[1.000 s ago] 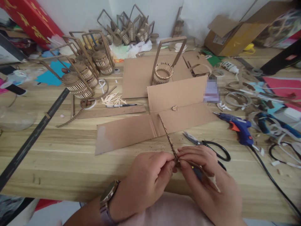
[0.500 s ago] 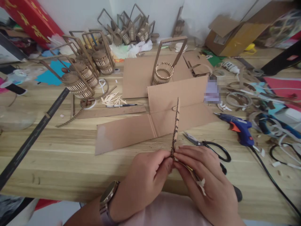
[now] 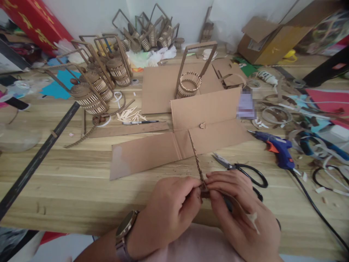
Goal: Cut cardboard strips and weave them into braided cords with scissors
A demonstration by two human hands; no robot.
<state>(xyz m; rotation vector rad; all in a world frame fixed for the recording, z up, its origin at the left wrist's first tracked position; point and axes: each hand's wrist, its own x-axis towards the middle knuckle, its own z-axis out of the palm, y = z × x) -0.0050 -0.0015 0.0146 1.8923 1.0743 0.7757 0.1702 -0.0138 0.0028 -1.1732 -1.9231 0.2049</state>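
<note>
Left hand (image 3: 166, 214), right hand (image 3: 242, 214): each grip pinched on corrugated strip (image 3: 195, 156); strip's lower end hidden behind fingers.

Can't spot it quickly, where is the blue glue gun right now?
In the head view the blue glue gun lies on the table at the right, just right of the black-handled scissors and farther away than the right hand.

One view only, head-worn. Looks forward and down over the wooden table (image 3: 68, 189) from its near edge. Flattened cardboard (image 3: 147, 153) mid-frame; left hand (image 3: 169, 211) and right hand (image 3: 242, 214) nearer the lens than it; wall (image 3: 89, 14) beyond it.
</note>
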